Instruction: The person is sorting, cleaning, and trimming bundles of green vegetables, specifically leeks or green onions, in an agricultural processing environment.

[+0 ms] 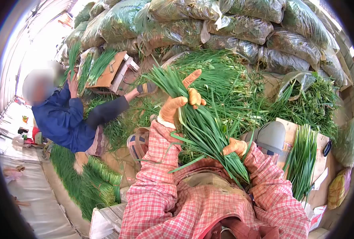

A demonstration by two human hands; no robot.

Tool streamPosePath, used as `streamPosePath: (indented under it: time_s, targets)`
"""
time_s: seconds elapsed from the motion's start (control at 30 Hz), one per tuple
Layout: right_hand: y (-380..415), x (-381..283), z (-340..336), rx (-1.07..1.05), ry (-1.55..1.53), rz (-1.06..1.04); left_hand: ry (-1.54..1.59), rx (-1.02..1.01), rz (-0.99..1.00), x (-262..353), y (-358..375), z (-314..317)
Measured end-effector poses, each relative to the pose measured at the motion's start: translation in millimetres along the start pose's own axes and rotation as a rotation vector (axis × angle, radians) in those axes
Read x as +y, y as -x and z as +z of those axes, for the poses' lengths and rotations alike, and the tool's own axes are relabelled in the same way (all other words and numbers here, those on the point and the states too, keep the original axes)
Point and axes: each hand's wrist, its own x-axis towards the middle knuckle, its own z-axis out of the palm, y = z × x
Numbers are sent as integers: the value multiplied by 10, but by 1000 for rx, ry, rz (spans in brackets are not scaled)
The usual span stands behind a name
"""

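Note:
A loose bunch of chives [200, 123] with long, flat green leaves lies slantwise in front of my chest. My left hand [181, 104], in an orange glove, grips the bunch toward its upper end, with the index finger stretched out. Lower down, near the leaf tips, my right hand [235, 147], gloved alike, closes around the same bunch. Some leaves stick out sideways between the two hands. Beyond them spreads a big heap of loose chives [220, 79]. To my right, a sorted bundle of chives [302, 161] rests on a wooden board [318, 153].
Stuffed plastic sacks [177, 34] are piled along the back. At left, a person in a blue jacket [61, 121] holds greens beside a tilted wooden stand [109, 69]. Tied chive bundles [99, 183] lie on the floor at lower left. An open bag of greens [310, 95] stands at right.

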Motion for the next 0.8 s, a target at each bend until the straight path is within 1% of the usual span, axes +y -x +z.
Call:
streamPosePath:
  time_s: [0.1, 0.13, 0.23, 0.27, 0.37, 0.4, 0.43, 0.5, 0.53, 0.57, 0.63, 0.7, 0.77, 0.8]
  targets:
    - [-7, 63, -65, -39, 39, -13, 5, -65, -18, -23, 40, -16]
    - [-3, 65, -55, -50, 41, -9, -38, -101, -6, -6, 50, 26]
    - [34, 59, 9, -41, 11, 17, -103, 13, -44, 12, 140, 70]
    - [39, 55, 24, -36, 14, 13, -142, 6, -64, 31, 130, 101]
    - [68, 37, 42, -57, 9, -17, -160, 104, 10, 32, 170, 226]
    - [71, 18, 55, -77, 9, -17, -152, 118, 5, 56, 182, 272]
    - [91, -34, 81, -73, 19, 22, -144, 132, -3, 96, 199, 323]
    - [59, -95, 127, -82, 79, 23, -128, 160, -17, 186, 227, 423]
    - [87, -177, 217, -46, 53, 71, -127, 193, -10, 229, 223, 455]
    - [93, -220, 196, -53, 32, 104, -140, 244, 6, 261, 224, 466]
    - [53, -335, 284, 45, 112, -292, -171, 342, 41, 333, 223, 481]
    - [-20, -531, 76, 426, 513, -494, -237, 433, 84, 402, 247, 521]
    - [-19, -603, 93, 680, 399, -826, -332, 530, 118, 448, 270, 584]
    - [-10, -646, 292, 833, 558, -952, -375, 574, 127, 457, 262, 615]
